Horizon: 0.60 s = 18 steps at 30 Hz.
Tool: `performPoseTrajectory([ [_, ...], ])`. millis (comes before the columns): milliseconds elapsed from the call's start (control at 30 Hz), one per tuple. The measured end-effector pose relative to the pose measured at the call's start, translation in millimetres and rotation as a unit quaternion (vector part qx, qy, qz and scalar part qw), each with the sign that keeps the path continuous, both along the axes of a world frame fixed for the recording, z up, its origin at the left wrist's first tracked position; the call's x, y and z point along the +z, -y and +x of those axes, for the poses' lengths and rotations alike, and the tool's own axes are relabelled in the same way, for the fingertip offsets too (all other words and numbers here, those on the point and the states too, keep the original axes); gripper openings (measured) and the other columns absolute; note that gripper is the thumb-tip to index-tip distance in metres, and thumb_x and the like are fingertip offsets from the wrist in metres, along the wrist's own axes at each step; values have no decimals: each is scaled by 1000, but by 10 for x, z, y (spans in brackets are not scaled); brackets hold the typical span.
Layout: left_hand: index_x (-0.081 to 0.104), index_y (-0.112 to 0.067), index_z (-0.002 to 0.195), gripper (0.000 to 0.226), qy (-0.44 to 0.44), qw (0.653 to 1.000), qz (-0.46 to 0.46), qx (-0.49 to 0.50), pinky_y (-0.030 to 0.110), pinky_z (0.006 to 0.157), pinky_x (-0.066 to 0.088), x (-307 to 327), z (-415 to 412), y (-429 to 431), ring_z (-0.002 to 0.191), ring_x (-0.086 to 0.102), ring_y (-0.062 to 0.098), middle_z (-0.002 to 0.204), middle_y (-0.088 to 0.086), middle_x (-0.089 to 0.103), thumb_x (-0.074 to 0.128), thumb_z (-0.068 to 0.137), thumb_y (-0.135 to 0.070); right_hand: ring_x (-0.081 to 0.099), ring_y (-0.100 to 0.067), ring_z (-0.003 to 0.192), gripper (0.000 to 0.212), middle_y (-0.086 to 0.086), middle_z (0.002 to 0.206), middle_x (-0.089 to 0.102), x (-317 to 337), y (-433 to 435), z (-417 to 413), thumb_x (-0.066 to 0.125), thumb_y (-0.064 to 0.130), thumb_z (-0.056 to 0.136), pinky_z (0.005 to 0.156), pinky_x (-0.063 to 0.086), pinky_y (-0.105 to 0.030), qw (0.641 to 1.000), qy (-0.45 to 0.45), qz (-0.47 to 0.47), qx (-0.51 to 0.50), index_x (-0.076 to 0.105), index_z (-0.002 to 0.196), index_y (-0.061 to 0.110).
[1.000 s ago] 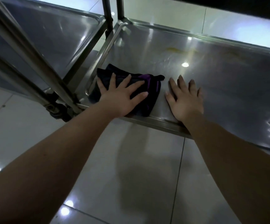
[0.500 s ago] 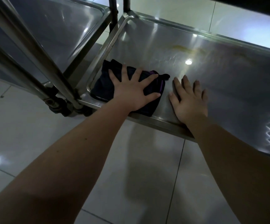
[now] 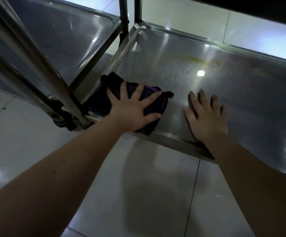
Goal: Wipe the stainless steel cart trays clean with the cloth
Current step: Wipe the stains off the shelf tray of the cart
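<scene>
A dark cloth [image 3: 103,93] with a purple edge lies in the near left corner of the low stainless steel tray [image 3: 241,100]. My left hand [image 3: 133,108] presses flat on the cloth with its fingers spread. To its right, my right hand [image 3: 207,115] rests flat on the bare tray with straight fingers, close to the front rim. A yellowish smear [image 3: 205,61] marks the tray farther back.
A second steel tray [image 3: 61,40] of a neighbouring cart lies to the left, with slanted steel tubes [image 3: 36,65] and a caster [image 3: 61,119] in front of it. Upright posts [image 3: 123,17] stand at the trays' far corners. Glossy floor tiles [image 3: 138,185] lie below.
The left hand and cloth have stayed in the tray's near left corner, shifting only slightly. The right hand has kept its place. The view has edged closer.
</scene>
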State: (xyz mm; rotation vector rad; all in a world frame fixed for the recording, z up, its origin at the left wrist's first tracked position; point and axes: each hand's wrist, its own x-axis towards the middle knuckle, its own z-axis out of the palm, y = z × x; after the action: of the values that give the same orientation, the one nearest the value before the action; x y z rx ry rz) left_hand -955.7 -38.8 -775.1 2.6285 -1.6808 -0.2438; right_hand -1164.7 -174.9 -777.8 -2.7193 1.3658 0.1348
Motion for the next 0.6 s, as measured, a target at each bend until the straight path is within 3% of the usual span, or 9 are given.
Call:
performPoseTrajectory([
  [267,-12,-66,139,72,13,999,-21,-27,81,96,-10,-44,155,734,143,-11,52,163,-10,-13,10,75,-90,-9,-26,150,65,11,164,-8,-42,7,-27,-1,67,90,119,-5,-50,1000,10,6,-6,-8,151,47],
  [467,-1,-61,146,73,-2,999,-20,-29,80,100,-7,98,453,1490,145,-8,50,165,-6,-8,20,81,-87,-12,-22,150,63,15,163,-9,-10,-3,-47,2,67,90,119,-7,-47,1000,12,21,-3,-8,150,50],
  [600,0,-61,146,73,-9,1000,-6,-18,79,102,-7,97,498,1533,146,-9,48,165,-5,-7,20,81,-87,-13,-20,150,62,17,162,-8,1,12,-58,6,68,90,119,-8,-45,999,29,32,-7,-6,149,53],
])
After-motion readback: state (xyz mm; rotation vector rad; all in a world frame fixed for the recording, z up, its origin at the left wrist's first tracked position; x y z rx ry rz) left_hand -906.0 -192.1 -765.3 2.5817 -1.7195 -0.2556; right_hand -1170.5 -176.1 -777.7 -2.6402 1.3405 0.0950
